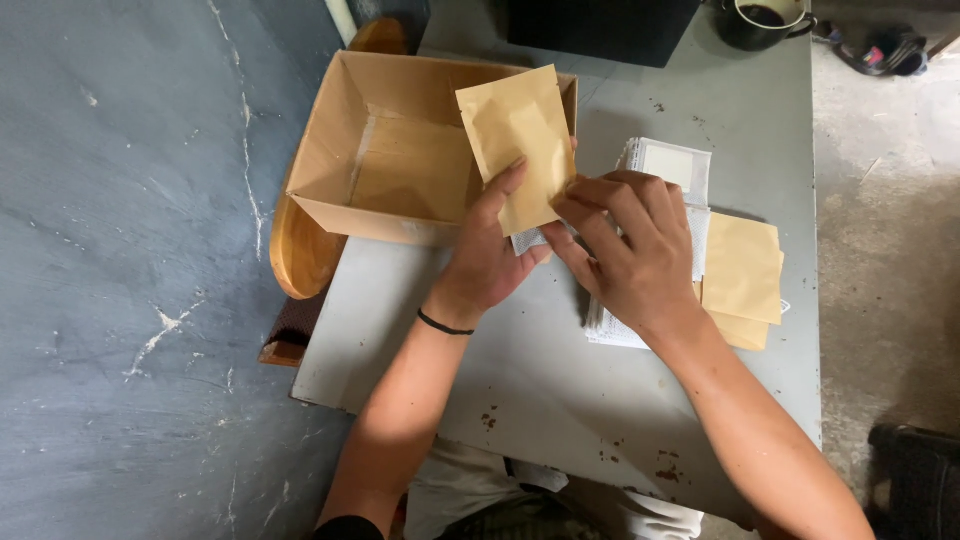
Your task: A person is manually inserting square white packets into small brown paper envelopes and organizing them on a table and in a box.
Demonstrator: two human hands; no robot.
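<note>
A small tan paper pouch (517,135) is held upright over the edge of an open cardboard box (330,150). My left hand (490,255) grips the pouch from below, thumb across its front. My right hand (625,245) pinches the pouch's lower right corner. A bit of white paper (527,240) pokes out under the pouch between my two hands. A black band circles my left wrist.
A grey metal table (560,380) carries a stack of white sachets (670,165) and several tan pouches (742,270) on the right. A dark box and a black mug (760,20) stand at the far edge. A wooden chair (300,255) sits left of the table.
</note>
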